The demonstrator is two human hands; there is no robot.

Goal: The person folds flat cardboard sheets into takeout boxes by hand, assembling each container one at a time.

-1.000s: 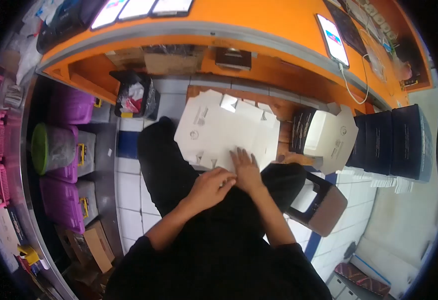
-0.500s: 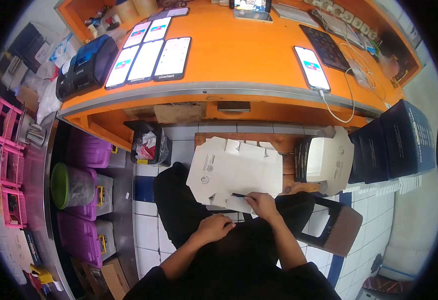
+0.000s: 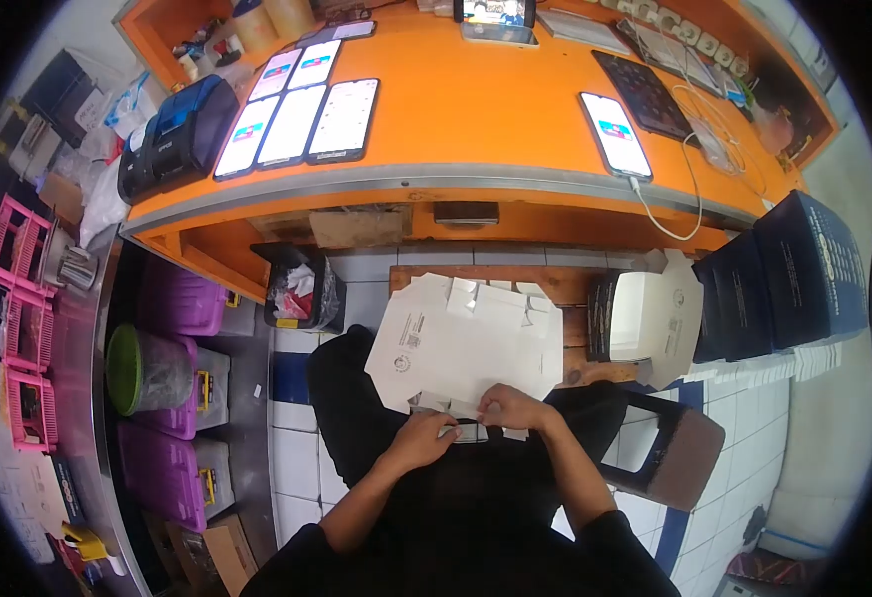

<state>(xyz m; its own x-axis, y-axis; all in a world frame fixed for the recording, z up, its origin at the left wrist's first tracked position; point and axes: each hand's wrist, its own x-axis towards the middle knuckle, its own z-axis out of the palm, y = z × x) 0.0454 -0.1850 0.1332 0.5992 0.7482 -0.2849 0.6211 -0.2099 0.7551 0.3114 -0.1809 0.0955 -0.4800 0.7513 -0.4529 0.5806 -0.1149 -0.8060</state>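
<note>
A flat, unfolded white cardboard box with small printed marks lies on a wooden bench and over my lap. Its near edge has cut flaps, some of them bent up. My right hand pinches the flap on this near edge, fingers closed. To its left, my left hand has curled fingers, with thumb and fingertips at the same flap. Some fingertips are hidden by the hands themselves.
Folded boxes stand on the right of the bench, beside dark blue box stacks. Several phones and a black printer lie on the orange desk. A waste bin stands left; purple-lidded containers sit on a shelf.
My left hand has moved right and up from my lap to the flap. My right hand has shifted slightly left, and the near flap has been bent closer to my body.
</note>
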